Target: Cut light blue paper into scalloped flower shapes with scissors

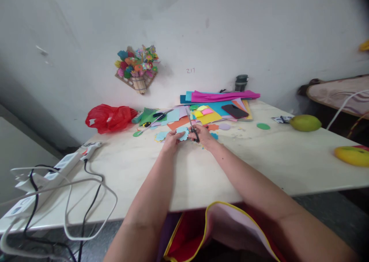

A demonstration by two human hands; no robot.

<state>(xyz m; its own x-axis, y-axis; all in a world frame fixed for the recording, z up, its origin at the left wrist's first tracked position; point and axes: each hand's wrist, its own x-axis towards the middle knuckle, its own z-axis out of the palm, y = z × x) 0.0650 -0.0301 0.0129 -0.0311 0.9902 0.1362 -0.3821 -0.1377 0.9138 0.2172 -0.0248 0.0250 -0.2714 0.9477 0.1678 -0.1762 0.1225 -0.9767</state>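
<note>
Between my two hands is a light blue paper flower point(182, 133) with a scalloped edge. My left hand point(172, 139) pinches it at its left side. My right hand point(203, 136) is closed round the dark handles of a pair of scissors point(189, 117), whose blades point up and away from me, just right of the flower. Another light blue cutout point(162, 136) lies on the table left of my left hand. An orange cutout point(212, 127) and a lilac one point(225, 127) lie beyond my right hand.
Coloured sheets point(210, 117) and a dark phone point(235, 111) lie at the back of the table point(201, 177). A red plastic bag point(108, 117) is back left, a power strip point(49, 181) with cables at left. Green-yellow fruit point(305, 122) sits right.
</note>
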